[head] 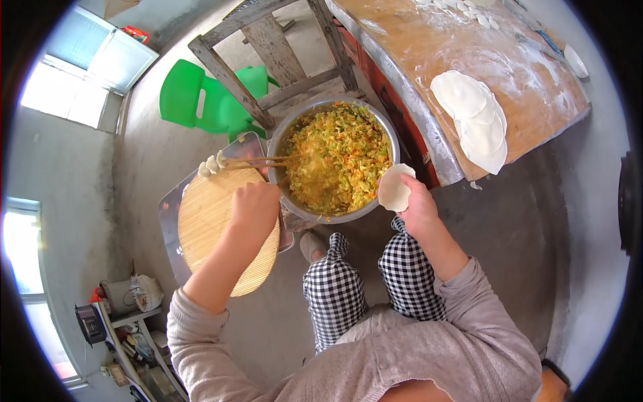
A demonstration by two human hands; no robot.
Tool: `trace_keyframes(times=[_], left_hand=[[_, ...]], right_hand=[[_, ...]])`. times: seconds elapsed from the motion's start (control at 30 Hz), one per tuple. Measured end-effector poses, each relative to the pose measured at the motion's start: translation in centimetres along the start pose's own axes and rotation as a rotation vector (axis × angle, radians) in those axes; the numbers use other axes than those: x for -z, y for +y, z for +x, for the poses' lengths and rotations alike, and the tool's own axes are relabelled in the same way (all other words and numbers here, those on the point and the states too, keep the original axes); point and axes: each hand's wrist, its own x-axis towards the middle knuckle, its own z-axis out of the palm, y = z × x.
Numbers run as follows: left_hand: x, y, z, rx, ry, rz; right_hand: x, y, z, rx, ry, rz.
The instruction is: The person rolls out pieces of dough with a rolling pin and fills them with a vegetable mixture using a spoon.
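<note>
My right hand (420, 207) holds a round dough wrapper (396, 188) at the right rim of a large metal bowl (395, 145). The bowl contains chopped vegetable filling (336, 156) with yellow, green and orange bits. A pair of wooden chopsticks (258, 162) lies across the bowl's left rim, tips in the filling. Curled with its back upward, my left hand (255, 202) is over a round bamboo mat (221, 216), just below the chopsticks. Its fingertips are hidden, so I cannot tell whether it holds anything. Several pale dumplings (212, 164) sit at the mat's far edge.
A floury wooden board (402, 50) on the right table bears a stack of wrappers (472, 118) and several small dough pieces (472, 11). Beyond the bowl stand a worn wooden chair (276, 50) and a green plastic chair (216, 98). A cluttered shelf (133, 321) stands lower left.
</note>
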Motion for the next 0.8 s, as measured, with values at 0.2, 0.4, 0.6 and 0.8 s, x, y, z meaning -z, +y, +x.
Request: trace_keyframes(times=[0.2,0.4,0.6,0.8], left_hand=[[0.0,2.7,0.1,-0.153,0.016,-0.389],[-3.8,1.5,0.0,-0.076,0.222,-0.455],[-3.9,2.2,-0.9,0.042,0.304,-0.830],[-5.8,3.7,-0.9,0.020,-0.029,-1.103]], right_hand=[[2.6,0.6,2.6,-0.034,-0.103,-0.010],[2.2,0.7,2.1,-0.012,-0.063,0.018],[2.7,0.8,2.3,-0.027,-0.128,-0.025],[1.0,1.2,1.9,0.016,-0.065,0.008]])
